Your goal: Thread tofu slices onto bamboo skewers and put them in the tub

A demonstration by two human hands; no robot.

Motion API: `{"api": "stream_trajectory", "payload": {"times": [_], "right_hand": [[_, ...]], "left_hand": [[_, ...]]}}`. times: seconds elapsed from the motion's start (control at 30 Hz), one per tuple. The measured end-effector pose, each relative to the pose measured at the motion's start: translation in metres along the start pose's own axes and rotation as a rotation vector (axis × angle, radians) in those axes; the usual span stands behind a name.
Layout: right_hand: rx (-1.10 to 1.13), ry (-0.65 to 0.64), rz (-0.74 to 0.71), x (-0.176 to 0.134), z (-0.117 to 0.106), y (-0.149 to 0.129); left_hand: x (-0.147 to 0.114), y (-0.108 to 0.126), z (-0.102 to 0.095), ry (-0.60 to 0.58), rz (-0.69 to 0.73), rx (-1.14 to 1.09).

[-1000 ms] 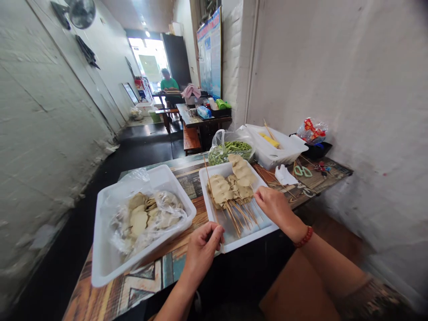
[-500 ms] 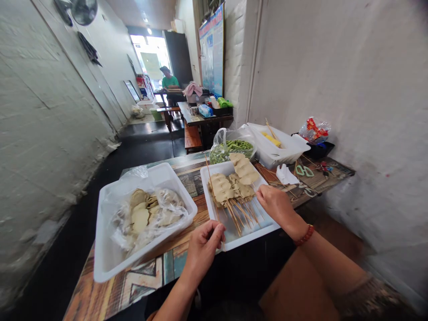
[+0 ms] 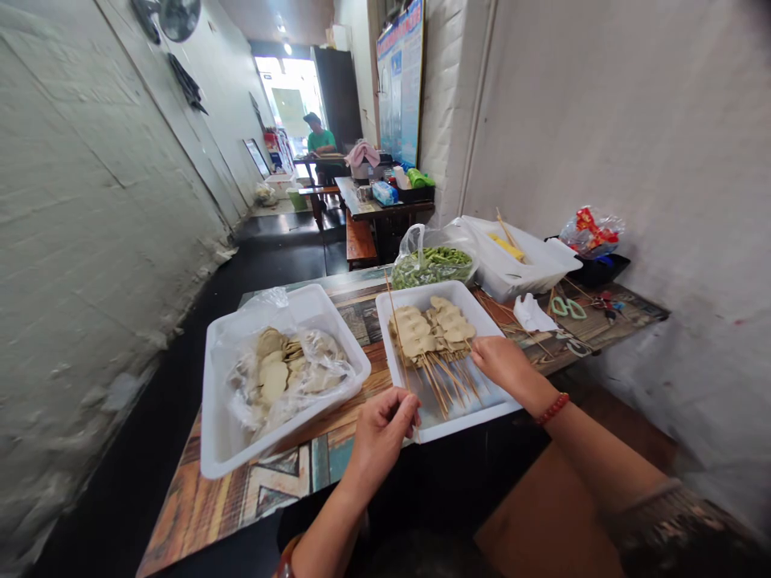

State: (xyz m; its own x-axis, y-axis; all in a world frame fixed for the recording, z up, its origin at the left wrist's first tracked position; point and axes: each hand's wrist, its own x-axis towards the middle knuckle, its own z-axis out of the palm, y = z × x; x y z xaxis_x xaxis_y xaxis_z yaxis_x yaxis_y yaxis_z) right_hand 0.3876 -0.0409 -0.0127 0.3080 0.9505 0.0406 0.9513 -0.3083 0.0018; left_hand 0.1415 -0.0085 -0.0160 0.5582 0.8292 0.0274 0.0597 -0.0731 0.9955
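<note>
My left hand point(image 3: 385, 421) is closed round the lower end of a bare bamboo skewer point(image 3: 393, 317), which points up and away across the near-left side of a white tray point(image 3: 430, 429). In that tray lie several skewers threaded with flat tan slices point(image 3: 414, 331), their sticks toward me. At the tray's right edge my right hand point(image 3: 499, 363) is closed on the stick of a loaded skewer point(image 3: 450, 321); its slices rest on the pile. Left of it, a second white tray point(image 3: 215, 437) holds loose tan slices point(image 3: 274, 377) in a clear plastic bag.
Behind the trays stand a bag of green pods point(image 3: 437, 265) and a white bin point(image 3: 530, 269) with yellow food and sticks. Scissors point(image 3: 568, 308), white tissue point(image 3: 532, 313) and loose skewers lie to the right. A person point(image 3: 321, 140) sits at a far table.
My right hand has lowered the loaded skewer from above the tray onto the pile. My left hand still holds the bare skewer. The view has swung slightly left.
</note>
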Motion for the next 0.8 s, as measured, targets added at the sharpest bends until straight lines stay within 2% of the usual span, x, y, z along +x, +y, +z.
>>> {"api": "stream_trajectory", "payload": {"times": [0.17, 0.33, 0.5, 0.7, 0.8], "right_hand": [[0.037, -0.022, -0.041, -0.006, -0.009, -0.013], [0.124, -0.012, -0.118, -0.014, -0.019, -0.043], [0.133, 0.021, -0.121, -0.009, -0.018, -0.068], [0.144, 0.049, -0.125, -0.001, -0.01, -0.073], [0.159, 0.11, -0.101, -0.003, -0.008, -0.071]], "left_hand": [[0.001, -0.002, -0.001, -0.006, 0.004, 0.004], [0.0, -0.001, -0.001, -0.007, -0.002, 0.022], [0.001, -0.004, -0.002, -0.019, 0.012, 0.026], [0.001, -0.008, -0.002, -0.02, 0.031, 0.019], [0.001, -0.009, -0.002, -0.013, 0.042, 0.013]]}}
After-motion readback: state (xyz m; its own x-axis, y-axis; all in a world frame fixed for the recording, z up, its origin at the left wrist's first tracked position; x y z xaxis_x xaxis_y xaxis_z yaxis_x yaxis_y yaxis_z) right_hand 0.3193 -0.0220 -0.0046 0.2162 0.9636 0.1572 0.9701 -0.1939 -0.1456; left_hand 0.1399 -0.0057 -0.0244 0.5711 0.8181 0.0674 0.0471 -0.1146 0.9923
